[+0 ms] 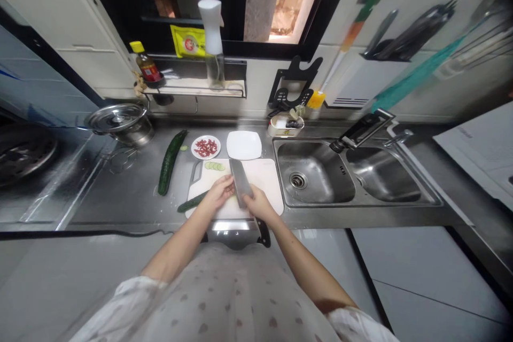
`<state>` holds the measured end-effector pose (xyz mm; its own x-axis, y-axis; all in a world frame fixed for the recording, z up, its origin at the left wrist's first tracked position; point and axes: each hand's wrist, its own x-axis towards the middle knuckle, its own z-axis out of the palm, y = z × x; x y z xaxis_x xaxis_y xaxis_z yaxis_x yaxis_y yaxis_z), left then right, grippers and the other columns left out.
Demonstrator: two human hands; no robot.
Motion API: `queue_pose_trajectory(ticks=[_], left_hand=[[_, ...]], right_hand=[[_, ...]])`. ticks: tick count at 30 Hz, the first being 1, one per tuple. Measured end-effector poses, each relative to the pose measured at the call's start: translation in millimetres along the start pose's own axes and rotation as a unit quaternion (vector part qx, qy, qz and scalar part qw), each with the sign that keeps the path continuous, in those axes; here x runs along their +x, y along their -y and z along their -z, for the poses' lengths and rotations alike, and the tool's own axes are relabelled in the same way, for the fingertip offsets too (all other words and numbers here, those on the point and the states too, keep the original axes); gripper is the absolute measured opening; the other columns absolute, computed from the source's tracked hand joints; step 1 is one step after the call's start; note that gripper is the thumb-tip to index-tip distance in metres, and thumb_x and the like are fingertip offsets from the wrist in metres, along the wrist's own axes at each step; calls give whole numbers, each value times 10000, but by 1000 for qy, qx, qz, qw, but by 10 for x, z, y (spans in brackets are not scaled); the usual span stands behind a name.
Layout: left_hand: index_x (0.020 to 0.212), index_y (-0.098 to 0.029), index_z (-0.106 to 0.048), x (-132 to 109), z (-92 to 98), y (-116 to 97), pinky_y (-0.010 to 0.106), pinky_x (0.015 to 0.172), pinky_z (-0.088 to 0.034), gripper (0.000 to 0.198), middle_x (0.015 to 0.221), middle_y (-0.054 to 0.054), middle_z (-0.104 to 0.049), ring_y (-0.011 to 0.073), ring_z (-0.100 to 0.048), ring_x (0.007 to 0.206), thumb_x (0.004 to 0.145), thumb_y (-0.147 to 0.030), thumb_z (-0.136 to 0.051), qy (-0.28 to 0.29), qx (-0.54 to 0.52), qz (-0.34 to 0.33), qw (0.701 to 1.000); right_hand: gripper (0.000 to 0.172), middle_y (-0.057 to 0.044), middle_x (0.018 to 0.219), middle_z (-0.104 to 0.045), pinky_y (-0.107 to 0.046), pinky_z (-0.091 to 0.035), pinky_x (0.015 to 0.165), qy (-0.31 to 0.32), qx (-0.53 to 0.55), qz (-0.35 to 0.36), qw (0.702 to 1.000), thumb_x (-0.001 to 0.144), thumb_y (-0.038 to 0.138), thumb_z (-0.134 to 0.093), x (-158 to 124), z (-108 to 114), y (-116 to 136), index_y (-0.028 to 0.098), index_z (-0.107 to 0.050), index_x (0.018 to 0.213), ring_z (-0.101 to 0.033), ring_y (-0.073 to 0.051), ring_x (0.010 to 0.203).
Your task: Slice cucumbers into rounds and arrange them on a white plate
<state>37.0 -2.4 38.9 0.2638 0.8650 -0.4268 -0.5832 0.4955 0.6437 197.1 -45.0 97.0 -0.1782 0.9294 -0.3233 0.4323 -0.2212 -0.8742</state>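
Observation:
A broad-bladed kitchen knife (240, 179) is held over the cutting board, its blade pointing away from me and its dark handle toward my body. My right hand (258, 202) is closed on the knife's blade near the handle. At the blade's left side is my left hand (219, 192), its fingers loosely curved and apart; whether they touch the blade I cannot tell. A cut cucumber piece (191, 202) lies partly under my left wrist. Several cucumber slices (214, 166) rest in a row on the white cutting board (266, 171).
A whole cucumber (171, 163) lies left of the board. Behind it stand a plate of chopped red pieces (206, 147) and a white square plate (243, 145). A lidded steel pot (124, 123) is at left, the double sink (316, 173) at right.

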Motion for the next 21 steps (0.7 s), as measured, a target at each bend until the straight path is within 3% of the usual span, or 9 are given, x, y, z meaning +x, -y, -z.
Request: queue_pose_trajectory(ticks=[6, 15, 21], left_hand=[[944, -134, -631, 37, -8, -8, 236, 684, -545, 209, 821, 46, -688, 122, -652, 699, 776, -231, -709, -6, -47, 13, 999], [924, -138, -631, 113, 100, 36, 293, 737, -561, 219, 831, 72, -686, 158, -661, 744, 766, -259, -722, -13, -20, 4, 1000], [826, -183, -557, 133, 155, -83, 276, 788, -536, 195, 754, 16, -624, 125, -635, 752, 746, -235, -727, -39, 40, -43, 998]], right_hand=[[358, 19, 668, -602, -171, -375, 334, 25, 65, 11, 998, 779, 235, -478, 18, 25, 44, 148, -543, 1120, -488, -86, 398], [360, 46, 610, -551, -141, -368, 334, 27, 72, 0, 997, 781, 215, -488, -11, 60, 75, 146, -527, 1132, -489, -80, 409], [342, 50, 620, -545, -148, -368, 330, 18, 72, -6, 997, 780, 212, -484, 7, 117, 22, 149, -538, 1112, -465, -69, 380]])
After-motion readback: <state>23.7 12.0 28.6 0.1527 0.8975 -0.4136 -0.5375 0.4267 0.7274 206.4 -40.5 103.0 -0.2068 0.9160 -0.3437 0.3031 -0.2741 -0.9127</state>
